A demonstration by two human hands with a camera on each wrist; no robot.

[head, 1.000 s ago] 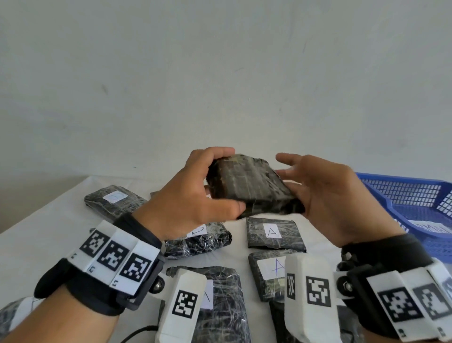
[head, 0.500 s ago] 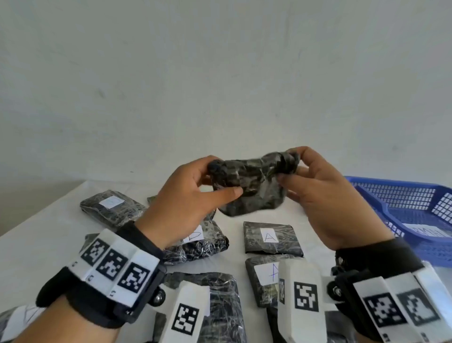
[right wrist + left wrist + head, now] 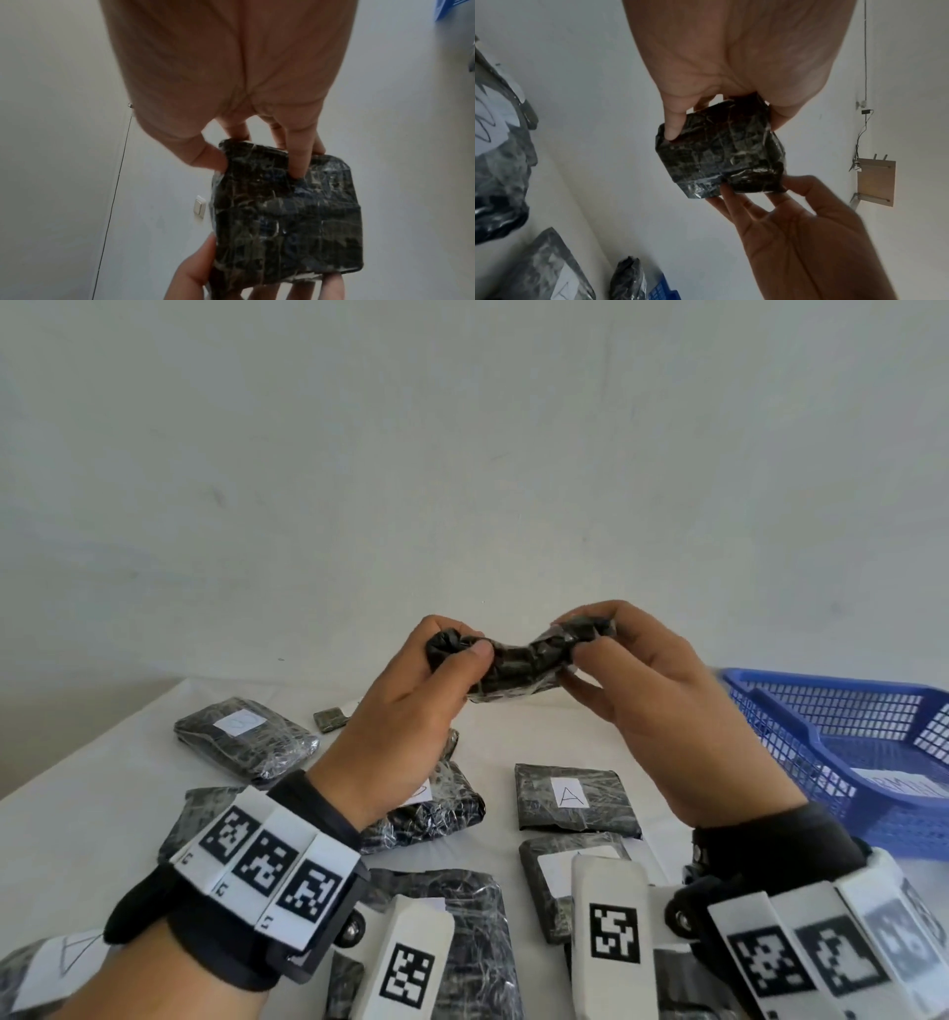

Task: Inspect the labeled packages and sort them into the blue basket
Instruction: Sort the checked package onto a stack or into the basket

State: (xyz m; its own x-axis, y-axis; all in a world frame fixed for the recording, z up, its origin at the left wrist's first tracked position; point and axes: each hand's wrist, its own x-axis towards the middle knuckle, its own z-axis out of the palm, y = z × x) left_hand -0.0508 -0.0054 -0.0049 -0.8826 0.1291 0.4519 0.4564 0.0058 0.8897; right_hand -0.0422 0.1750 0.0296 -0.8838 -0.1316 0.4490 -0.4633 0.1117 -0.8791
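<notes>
Both hands hold one black plastic-wrapped package [image 3: 513, 665] up in the air above the table, edge-on to the head view. My left hand [image 3: 452, 649] pinches its left end between thumb and fingers, and my right hand [image 3: 580, 639] pinches its right end. The same package [image 3: 721, 150] shows a taped dark face in the left wrist view, and no label shows on the package [image 3: 285, 209] in the right wrist view either. The blue basket [image 3: 801, 726] stands at the right of the table, with something white inside.
Several black wrapped packages lie on the white table [image 3: 77, 814] below my hands. One package [image 3: 572, 796] bears a white label marked A, another [image 3: 246, 737] lies at the far left. A small dark piece [image 3: 329, 717] sits near the back.
The package has turned from a flat, broad face to edge-on and risen a little. My right hand, open beside it a second ago, now pinches its right end.
</notes>
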